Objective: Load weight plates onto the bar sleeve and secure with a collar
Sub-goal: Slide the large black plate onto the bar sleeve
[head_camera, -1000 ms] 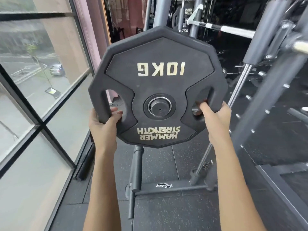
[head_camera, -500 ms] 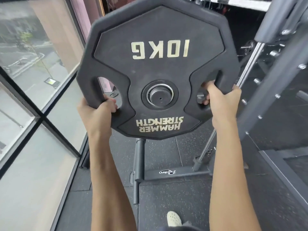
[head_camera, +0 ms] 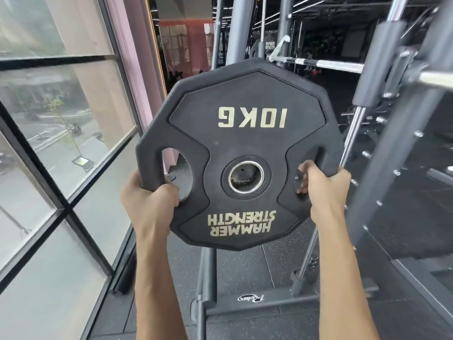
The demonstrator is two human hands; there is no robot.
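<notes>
A black 10 kg weight plate [head_camera: 247, 143] with gold lettering, upside down, is held upright in front of me. My left hand [head_camera: 149, 202] grips its lower left handle cut-out and my right hand [head_camera: 323, 190] grips the lower right one. Through the plate's steel-ringed centre hole [head_camera: 246, 177] a dark round sleeve end shows, seemingly lined up behind it. A chrome bar [head_camera: 328, 65] runs across the rack at upper right. No collar is in sight.
Grey rack uprights [head_camera: 382, 153] with pegs stand to the right, with a slanted chrome guide rod [head_camera: 343, 165]. The rack's base frame [head_camera: 250, 305] lies on the rubber floor below. Large windows [head_camera: 49, 143] close off the left side.
The plate has dropped lower in view and moved slightly right since half a second ago. A sleeve end now shows inside the centre hole. Both hands keep the same grip.
</notes>
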